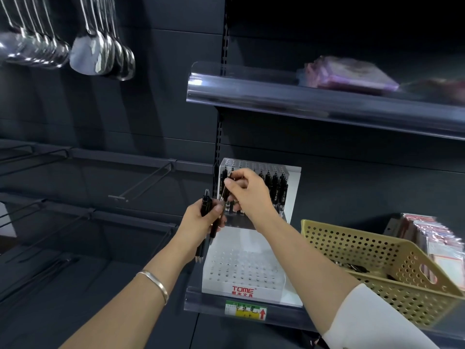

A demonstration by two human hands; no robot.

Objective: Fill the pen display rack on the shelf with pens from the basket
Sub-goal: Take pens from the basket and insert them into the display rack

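Pinching single pen in right hand fingers, tip down, over rear left corner of pen display rack, at left end of shelf. Gripping spare pens in left hand, fingers curled round barrels, just left of rack. More stock dimly visible in basket, right of rack. Probably light, stiff, smooth plastic, so slippery. Best pinched on upper barrel near clip, leaving tip free for hole.
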